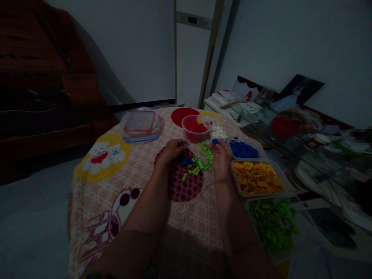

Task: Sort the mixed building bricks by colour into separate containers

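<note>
My right hand [222,157] is closed on a blue brick [215,142] at its fingertips, just left of the tub of blue bricks [244,149]. Across from it, my left hand [174,149] hovers or rests by a few blue bricks [185,161] with a bit of red beside them; its fingers are curled, and whether they hold anything is too dark to tell. Loose green bricks [200,164] lie scattered between the hands. Behind them is a round tub [195,135] with red bricks, and a pile of white bricks [218,133] lies to its right.
Tubs of yellow bricks [258,178] and green bricks [274,223] line the table's right side. Stacked lidded containers [141,124] stand at the back left. A cluttered glass table [267,122] adjoins on the right, and a wooden bench [46,69] is at far left.
</note>
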{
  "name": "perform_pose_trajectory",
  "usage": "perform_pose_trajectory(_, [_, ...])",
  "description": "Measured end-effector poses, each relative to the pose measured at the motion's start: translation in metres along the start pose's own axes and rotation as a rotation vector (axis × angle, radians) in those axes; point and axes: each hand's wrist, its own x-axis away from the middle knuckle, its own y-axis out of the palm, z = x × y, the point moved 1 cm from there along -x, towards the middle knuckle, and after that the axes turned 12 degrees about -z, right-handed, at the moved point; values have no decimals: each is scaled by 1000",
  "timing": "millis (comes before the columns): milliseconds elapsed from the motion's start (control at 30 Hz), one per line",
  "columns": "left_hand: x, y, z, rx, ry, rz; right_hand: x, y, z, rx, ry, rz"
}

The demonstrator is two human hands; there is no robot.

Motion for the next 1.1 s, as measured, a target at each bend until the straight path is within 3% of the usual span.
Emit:
perform_pose_trajectory(133, [0,1,1,6,-6,-3,-16,-26,-26,66,-253,179])
perform_pose_trajectory(300, [3,1,8,20,-32,4,-21,-36,-35,79,-267,281])
perform_pose_trajectory(433, [6,0,12,33,-55,-20,-17,-22,-26,163,-262,173])
perform_pose_trajectory(733, [2,8,9,-77,-27,-289,-1,1,-7,336,-42,-47])
perform_pose_trajectory(933, [2,16,19,-222,-42,-245,2,0,16,482,208,-123])
perform_pose_trajectory(1100, [2,14,27,-236,-42,-114,2,-1,21,462,189,-147])
